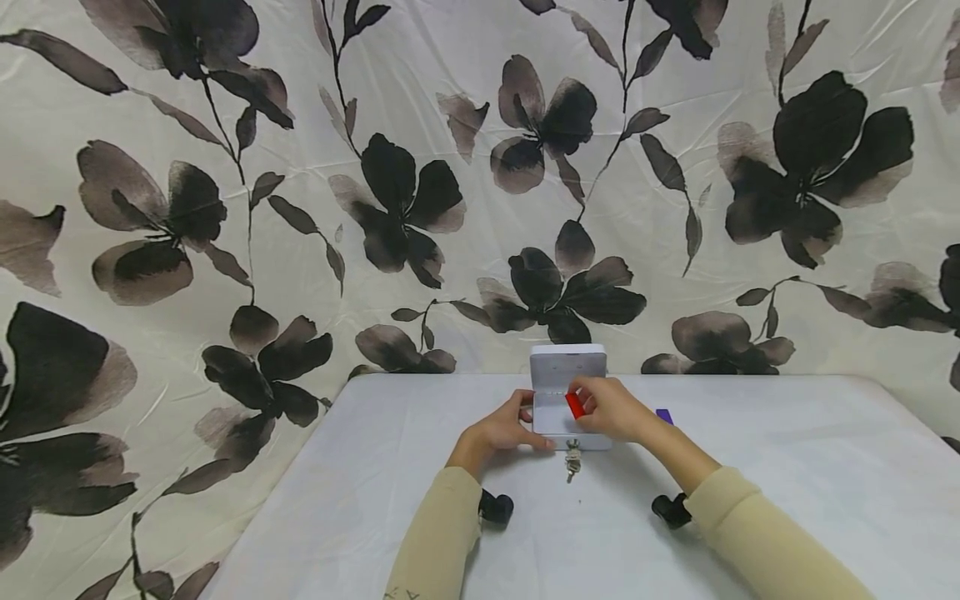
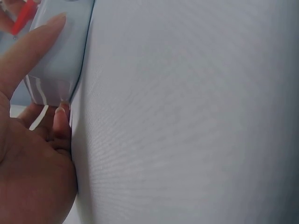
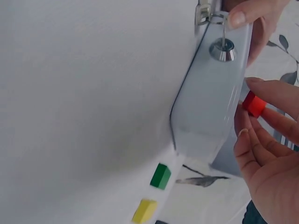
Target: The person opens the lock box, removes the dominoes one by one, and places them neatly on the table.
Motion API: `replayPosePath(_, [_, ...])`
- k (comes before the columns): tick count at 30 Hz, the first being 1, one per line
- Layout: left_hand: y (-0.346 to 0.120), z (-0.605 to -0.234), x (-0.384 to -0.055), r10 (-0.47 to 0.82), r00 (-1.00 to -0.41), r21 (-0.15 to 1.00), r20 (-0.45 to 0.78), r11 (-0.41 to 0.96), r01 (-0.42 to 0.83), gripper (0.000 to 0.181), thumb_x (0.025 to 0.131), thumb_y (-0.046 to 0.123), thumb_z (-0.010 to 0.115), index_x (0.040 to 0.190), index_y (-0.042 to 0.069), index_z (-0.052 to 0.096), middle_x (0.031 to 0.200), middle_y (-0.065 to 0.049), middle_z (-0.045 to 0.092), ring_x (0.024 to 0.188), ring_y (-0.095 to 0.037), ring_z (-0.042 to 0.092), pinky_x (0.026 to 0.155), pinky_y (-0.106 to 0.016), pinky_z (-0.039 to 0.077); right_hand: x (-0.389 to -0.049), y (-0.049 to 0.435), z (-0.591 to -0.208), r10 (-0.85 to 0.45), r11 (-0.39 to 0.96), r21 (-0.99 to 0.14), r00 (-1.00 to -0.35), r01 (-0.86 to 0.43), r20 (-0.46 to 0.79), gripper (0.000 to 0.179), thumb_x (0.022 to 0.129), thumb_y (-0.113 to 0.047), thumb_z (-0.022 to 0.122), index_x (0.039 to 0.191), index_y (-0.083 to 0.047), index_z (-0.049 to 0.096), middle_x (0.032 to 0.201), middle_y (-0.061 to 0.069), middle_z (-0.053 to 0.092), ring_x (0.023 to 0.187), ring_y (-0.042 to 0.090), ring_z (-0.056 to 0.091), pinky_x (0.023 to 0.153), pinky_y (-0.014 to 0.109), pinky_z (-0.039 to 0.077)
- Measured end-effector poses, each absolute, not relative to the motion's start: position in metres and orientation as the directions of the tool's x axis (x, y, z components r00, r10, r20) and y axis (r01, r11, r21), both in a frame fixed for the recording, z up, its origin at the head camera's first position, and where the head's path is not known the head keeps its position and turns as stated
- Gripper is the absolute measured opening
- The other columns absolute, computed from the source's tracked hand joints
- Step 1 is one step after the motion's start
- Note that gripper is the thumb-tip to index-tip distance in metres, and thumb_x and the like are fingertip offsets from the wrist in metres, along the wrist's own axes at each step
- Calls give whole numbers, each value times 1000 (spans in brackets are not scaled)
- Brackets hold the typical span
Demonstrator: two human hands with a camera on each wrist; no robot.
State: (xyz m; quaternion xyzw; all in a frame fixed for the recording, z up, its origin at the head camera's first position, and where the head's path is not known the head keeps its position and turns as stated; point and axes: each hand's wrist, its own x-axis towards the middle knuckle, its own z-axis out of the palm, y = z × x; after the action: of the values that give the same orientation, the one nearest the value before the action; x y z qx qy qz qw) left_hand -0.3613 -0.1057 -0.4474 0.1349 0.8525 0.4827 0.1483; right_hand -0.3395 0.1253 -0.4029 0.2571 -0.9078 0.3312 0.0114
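Observation:
A small white metal lock box (image 1: 568,367) stands on the table with its lid raised toward the back. My left hand (image 1: 504,427) holds the box at its left front corner, the thumb lying along the front face in the left wrist view and the other fingers at the side. Between thumb and fingers, my right hand (image 1: 613,408) pinches a red block (image 1: 575,406) over the open box. A key with a ring of keys (image 1: 573,461) hangs from the lock (image 3: 223,49) on the front. The box's inside is partly hidden by the right hand.
To the right of the box lies a purple block (image 1: 664,415), partly behind the right wrist. The right wrist view shows a green block (image 3: 160,176) and a yellow block (image 3: 145,211) on the white table (image 1: 337,500). A flower-patterned cloth (image 1: 420,100) hangs behind the table.

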Motion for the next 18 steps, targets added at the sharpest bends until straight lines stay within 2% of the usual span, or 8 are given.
replayPosePath(6, [-105, -449, -362, 365, -923, 866, -122, 494, 80, 91, 76, 15, 92, 148, 11, 38, 115, -8, 53, 109, -24, 49, 99, -41, 37, -336, 139, -403, -455, 661, -584, -870, -472, 188, 40, 85, 0, 79, 122, 1, 63, 104, 12, 67, 91, 24, 63, 88, 44, 56])
replayPosePath(18, [-104, -444, -359, 359, -925, 874, -126, 482, 69, 92, 75, 11, 92, 149, 9, 37, 116, -9, 54, 110, -25, 49, 100, -43, 37, -334, 165, -401, -413, 694, -582, -896, -424, 161, 44, 86, -1, 80, 125, 3, 61, 108, 14, 67, 94, 26, 64, 85, 42, 58])
